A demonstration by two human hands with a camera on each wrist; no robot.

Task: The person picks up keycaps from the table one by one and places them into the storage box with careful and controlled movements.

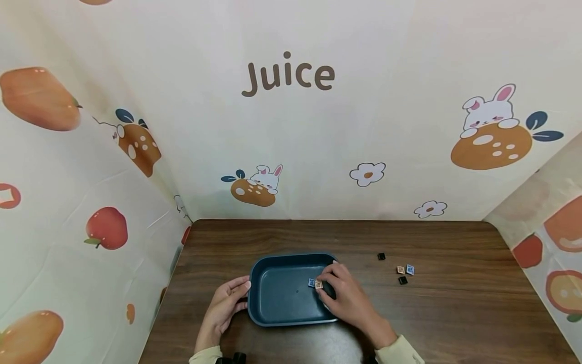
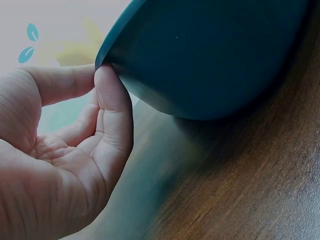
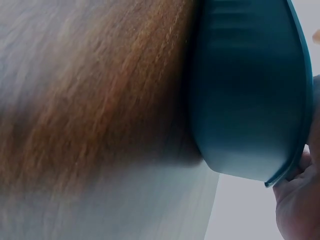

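Where the tray (image 1: pixel 278 298) sits: on the wooden table (image 1: pixel 454 313), between the two hands, a long side towards the person.
Left hand (image 1: pixel 226 303): pinches the tray's left rim, thumb and fingertip close together on that edge.
Right hand (image 1: pixel 347 296): reaches over the tray's right end, its grip narrow, thumb and fingertips on a tan tile (image 1: pixel 319 285).
Tan tile's height: inside the tray's outline; whether it touches the floor of the tray, I cannot tell.
Blue tile (image 1: pixel 311 282): just left of the tan tile; whether the fingers hold it too is unclear.
Loose tiles: right of the tray lie a far black tile (image 1: pixel 381 257), a second tan tile (image 1: pixel 400 270), a second blue tile (image 1: pixel 410 269) and a near black tile (image 1: pixel 402 280).
Tile risk: with so small a pinch, uneven fingers could flip the tan tile or knock the blue one aside.
Tray risk: a tug at the left rim, or the right hand bumping the wall, could slide the tray and jostle the tiles.
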